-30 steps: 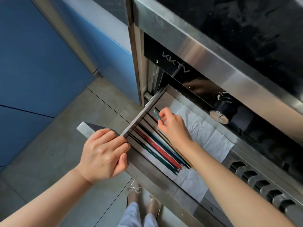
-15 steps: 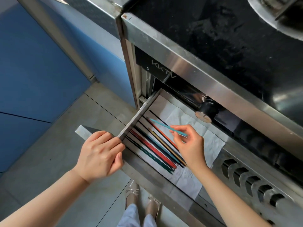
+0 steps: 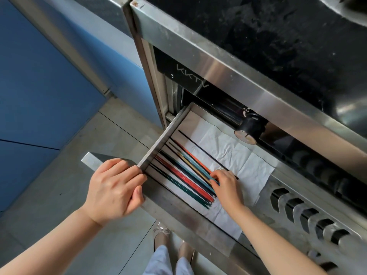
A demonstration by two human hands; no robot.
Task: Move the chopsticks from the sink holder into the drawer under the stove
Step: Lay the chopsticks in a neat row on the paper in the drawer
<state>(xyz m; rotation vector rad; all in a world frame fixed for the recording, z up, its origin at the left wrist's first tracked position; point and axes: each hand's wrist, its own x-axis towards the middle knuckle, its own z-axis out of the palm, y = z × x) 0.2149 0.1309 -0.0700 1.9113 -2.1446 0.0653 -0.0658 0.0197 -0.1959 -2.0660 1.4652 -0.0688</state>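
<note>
The steel drawer (image 3: 158, 143) under the stove is pulled out and lined with white paper (image 3: 238, 155). Several coloured chopsticks (image 3: 184, 175), red, dark green, navy, orange and teal, lie side by side along its left wall. One black chopstick (image 3: 198, 147) lies apart to their right. My left hand (image 3: 115, 189) grips the drawer's front left corner. My right hand (image 3: 228, 185) is inside the drawer, fingertips pinched on the near end of a teal chopstick (image 3: 200, 171) that lies flat in the row. The sink holder is out of view.
The black stove top (image 3: 258, 36) with its steel rim overhangs the drawer. A black knob (image 3: 250, 129) juts out just above the drawer's back right. Vent slots (image 3: 297, 211) run along the front at right. Blue cabinets (image 3: 39, 86) stand left; my feet (image 3: 162, 237) are below.
My right hand lifted the teal chopstick from the far left end, carried it right and toward me, and has laid it flat among the others. The left hand stayed on the drawer corner.
</note>
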